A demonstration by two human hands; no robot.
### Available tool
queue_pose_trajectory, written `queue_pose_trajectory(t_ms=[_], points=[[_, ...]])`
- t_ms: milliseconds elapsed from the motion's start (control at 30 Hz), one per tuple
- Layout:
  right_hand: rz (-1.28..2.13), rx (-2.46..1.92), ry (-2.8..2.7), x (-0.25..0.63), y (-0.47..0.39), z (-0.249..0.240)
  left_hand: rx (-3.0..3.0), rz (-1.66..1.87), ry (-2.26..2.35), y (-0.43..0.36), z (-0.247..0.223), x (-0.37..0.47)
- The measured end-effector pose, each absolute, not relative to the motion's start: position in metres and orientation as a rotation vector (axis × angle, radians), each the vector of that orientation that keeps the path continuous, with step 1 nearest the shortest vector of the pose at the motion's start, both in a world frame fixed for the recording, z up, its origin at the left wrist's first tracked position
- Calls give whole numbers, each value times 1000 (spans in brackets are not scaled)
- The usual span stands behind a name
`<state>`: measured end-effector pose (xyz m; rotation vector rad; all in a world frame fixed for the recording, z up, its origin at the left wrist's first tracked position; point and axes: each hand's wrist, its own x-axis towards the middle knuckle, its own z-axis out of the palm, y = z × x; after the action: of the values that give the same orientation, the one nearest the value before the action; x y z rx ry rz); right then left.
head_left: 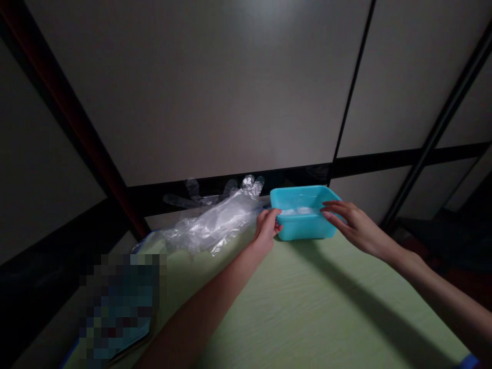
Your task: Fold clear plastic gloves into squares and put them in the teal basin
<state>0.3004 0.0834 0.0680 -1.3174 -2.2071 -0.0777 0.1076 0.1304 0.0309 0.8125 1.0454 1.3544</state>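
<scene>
A turquoise plastic basket (306, 227) stands at the back of the green surface, with some whitish or clear items at its bottom that I cannot make out. My left hand (268, 224) grips the basket's front left corner, fingers bent round the rim. At the right end, my right hand (346, 220) has its fingers stretched out over the rim, thumb apart, holding nothing. Left of the basket lies a heap of clear plastic gloves (219, 220), crinkled, with some glove fingers spread up against the cabinet.
The green tabletop (300, 307) carries the basket's long shadow. Behind it rise pale cabinet doors (230, 92) with a dark strip. A blurred-out bluish object (126, 307) lies at the lower left. Dark items stand at the far right.
</scene>
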Motion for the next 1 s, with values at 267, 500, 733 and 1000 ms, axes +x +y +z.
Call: queue_pose_trajectory(t_ms=[267,500,733,1000], points=[[-26,-1293,-2090,307,115,33,743,1358,1154,158,19,118],[-148,-1338,-2059,311,117,26,769,1241,1171,155,18,109],[-252,-1132,-1997,254,109,37,857,1049,1112,88,11,53],[-311,-1118,-2493,120,112,18,1056,1233,1120,34,-15,1]])
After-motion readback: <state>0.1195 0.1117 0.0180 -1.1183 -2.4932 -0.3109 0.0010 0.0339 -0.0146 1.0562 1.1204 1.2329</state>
